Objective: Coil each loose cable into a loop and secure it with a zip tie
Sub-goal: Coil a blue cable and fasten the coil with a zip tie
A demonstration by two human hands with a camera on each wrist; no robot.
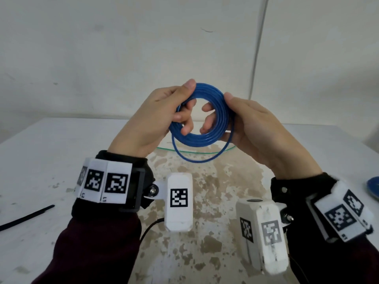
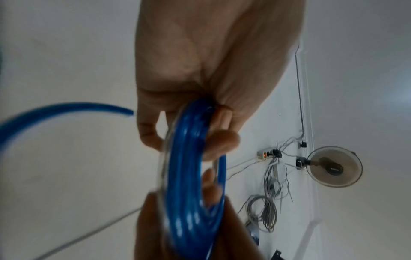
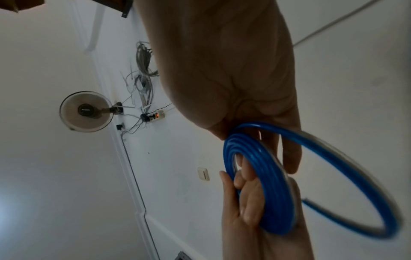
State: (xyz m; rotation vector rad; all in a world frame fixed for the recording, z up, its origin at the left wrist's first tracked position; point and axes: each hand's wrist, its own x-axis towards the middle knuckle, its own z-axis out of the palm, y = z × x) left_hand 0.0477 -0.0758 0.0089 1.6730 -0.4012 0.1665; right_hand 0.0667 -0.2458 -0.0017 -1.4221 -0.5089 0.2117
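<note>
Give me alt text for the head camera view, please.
Two bare hands, the left hand and right hand, grip a coiled blue plastic cable above a stained white table. A black zip tie lies at its left edge.

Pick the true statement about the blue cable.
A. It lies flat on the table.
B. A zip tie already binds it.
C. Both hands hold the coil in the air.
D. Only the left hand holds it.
C: the left hand and right hand grip opposite sides of the blue cable coil above the table.
</note>
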